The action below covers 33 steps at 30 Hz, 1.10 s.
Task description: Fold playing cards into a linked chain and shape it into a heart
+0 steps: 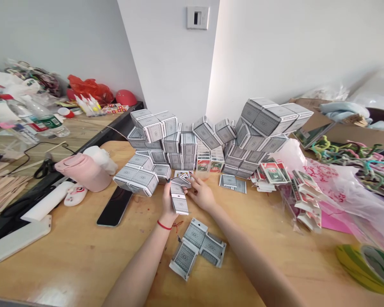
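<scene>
My left hand (168, 205) grips a grey patterned playing-card box (178, 200) held upright over the wooden table (83, 260). My right hand (202, 192) pinches the box's open top flap, where a few cards show. A flattened, unfolded card box (196, 247) lies on the table just below my forearms. Behind my hands rises a pile of several finished grey card boxes (211, 140) stacked against the wall.
A black phone (115, 207) lies left of my hands, next to a pink pouch (83, 170) and white items. Flat red-and-green box blanks (275, 172) and a pink plastic bag (339, 192) lie right. A green tape roll (368, 266) sits near the right edge. Clutter fills the left bench.
</scene>
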Available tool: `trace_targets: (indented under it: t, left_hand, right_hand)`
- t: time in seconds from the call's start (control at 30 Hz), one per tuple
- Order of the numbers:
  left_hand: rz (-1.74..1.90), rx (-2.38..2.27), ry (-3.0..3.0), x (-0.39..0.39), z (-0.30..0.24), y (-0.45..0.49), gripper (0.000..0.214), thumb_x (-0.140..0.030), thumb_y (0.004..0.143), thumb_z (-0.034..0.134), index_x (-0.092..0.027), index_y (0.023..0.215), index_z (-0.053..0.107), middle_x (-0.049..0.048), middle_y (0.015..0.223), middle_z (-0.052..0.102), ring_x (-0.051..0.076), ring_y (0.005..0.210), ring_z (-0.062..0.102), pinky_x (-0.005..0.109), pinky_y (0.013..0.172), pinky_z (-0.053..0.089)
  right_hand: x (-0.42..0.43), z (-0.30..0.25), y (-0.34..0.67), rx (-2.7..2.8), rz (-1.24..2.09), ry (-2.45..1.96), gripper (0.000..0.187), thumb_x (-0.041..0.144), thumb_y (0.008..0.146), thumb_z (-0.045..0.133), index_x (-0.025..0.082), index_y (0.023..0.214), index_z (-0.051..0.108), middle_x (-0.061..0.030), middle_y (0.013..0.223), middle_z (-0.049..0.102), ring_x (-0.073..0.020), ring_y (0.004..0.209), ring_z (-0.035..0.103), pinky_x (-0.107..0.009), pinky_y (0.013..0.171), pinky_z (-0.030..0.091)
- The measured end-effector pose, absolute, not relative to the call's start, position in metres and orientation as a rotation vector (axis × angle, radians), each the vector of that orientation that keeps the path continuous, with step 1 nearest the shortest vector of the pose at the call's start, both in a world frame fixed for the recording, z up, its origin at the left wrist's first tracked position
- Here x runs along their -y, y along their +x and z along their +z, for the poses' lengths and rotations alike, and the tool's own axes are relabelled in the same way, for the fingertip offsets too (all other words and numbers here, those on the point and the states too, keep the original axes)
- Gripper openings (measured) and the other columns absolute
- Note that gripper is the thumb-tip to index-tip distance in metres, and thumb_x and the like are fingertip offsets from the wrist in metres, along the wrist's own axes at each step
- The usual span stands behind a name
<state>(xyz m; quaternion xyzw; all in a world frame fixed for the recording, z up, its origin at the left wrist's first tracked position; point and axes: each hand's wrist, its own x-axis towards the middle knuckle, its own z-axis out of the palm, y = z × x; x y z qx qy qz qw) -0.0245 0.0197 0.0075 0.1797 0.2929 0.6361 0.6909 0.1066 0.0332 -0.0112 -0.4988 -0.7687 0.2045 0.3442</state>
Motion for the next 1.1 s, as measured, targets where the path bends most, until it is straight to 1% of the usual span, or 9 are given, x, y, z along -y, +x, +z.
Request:
trace_targets:
  t: [0.07,0.23,0.3,0.47,0.53,0.67,0.8,0.93,1.1]
  left_hand:
    - [1.401,-0.663,0.384,-0.02,0.007,-0.024,0.031,-0.036,0.078,0.043,-0.011,0.087,0.059,0.0062,0.073,0.065,0.013,0.054,0.058,0.025,0.053,0.048]
    - [1.392,-0.634,0.355,-0.021,0.01,-0.025,0.03,-0.034,0.077,0.042,-0.011,0.085,0.06,0.0053,0.068,0.065,0.013,0.051,0.057,0.026,0.05,0.047]
    - [1.39,-0.629,0.359,-0.021,0.011,-0.026,0.029,-0.033,0.076,0.043,-0.011,0.083,0.059,0.0049,0.066,0.064,0.014,0.051,0.058,0.026,0.05,0.047]
    - [1.382,-0.639,0.355,-0.02,0.012,-0.027,0.026,-0.032,0.075,0.045,-0.012,0.083,0.059,0.0044,0.067,0.064,0.014,0.053,0.059,0.026,0.052,0.048]
    - [1.372,-0.657,0.342,-0.02,0.013,-0.027,0.025,-0.031,0.074,0.045,-0.012,0.084,0.059,0.004,0.068,0.065,0.014,0.053,0.059,0.026,0.052,0.048]
    - [1.333,-0.687,0.329,-0.019,0.012,-0.027,0.026,-0.032,0.073,0.045,-0.012,0.082,0.058,0.0046,0.066,0.065,0.014,0.055,0.06,0.024,0.052,0.048]
    - [1.361,-0.703,0.295,-0.02,0.008,-0.025,0.025,-0.03,0.072,0.047,-0.01,0.085,0.058,0.0058,0.071,0.065,0.015,0.063,0.062,0.027,0.064,0.05]
    - [1.336,-0.741,0.354,-0.02,0.004,-0.023,0.023,-0.028,0.072,0.05,-0.012,0.088,0.057,0.006,0.079,0.066,0.014,0.068,0.063,0.029,0.072,0.05]
    - [1.239,-0.781,0.538,-0.021,-0.001,-0.024,0.025,-0.031,0.073,0.052,-0.012,0.089,0.057,0.0054,0.075,0.066,0.013,0.065,0.062,0.023,0.063,0.048]
  right_hand:
    - [-0.039,-0.011,0.103,2.063,0.474,-1.391,0.046,0.027,0.074,0.055,0.03,0.119,0.046,-0.0004,0.127,0.047,-0.0206,0.102,0.053,-0.032,0.079,0.046]
    - [-0.039,-0.016,0.102,2.032,0.468,-1.435,0.026,0.031,0.078,0.051,0.029,0.103,0.057,-0.0007,0.12,0.052,-0.0194,0.093,0.057,-0.031,0.076,0.047]
    - [-0.036,-0.018,0.105,1.947,0.518,-1.373,0.025,0.033,0.076,0.054,0.027,0.1,0.059,-0.0033,0.114,0.053,-0.0194,0.093,0.056,-0.032,0.078,0.046]
    - [-0.033,-0.028,0.121,1.527,0.782,-1.233,0.043,0.021,0.066,0.06,0.022,0.109,0.052,-0.0089,0.11,0.045,-0.0162,0.078,0.058,-0.03,0.064,0.051]
    - [-0.032,-0.032,0.129,1.35,0.873,-1.157,0.049,0.015,0.063,0.06,0.023,0.11,0.049,-0.008,0.111,0.042,-0.0168,0.084,0.057,-0.031,0.069,0.051]
    - [-0.026,-0.037,0.147,1.163,0.952,-1.092,0.056,0.012,0.057,0.062,0.024,0.109,0.046,-0.0058,0.109,0.045,-0.0175,0.089,0.056,-0.033,0.075,0.049]
    - [-0.015,-0.035,0.156,1.073,1.026,-1.082,0.061,0.012,0.055,0.063,0.024,0.11,0.041,-0.0043,0.1,0.051,-0.017,0.083,0.057,-0.031,0.069,0.05]
    - [-0.007,-0.034,0.16,1.091,0.998,-1.141,0.051,0.015,0.054,0.065,0.022,0.102,0.048,-0.003,0.091,0.057,-0.0166,0.076,0.058,-0.028,0.062,0.049]
    - [-0.004,-0.034,0.161,1.147,0.804,-1.321,0.033,0.025,0.055,0.067,0.017,0.086,0.056,-0.0052,0.089,0.059,-0.018,0.074,0.058,-0.029,0.06,0.048]
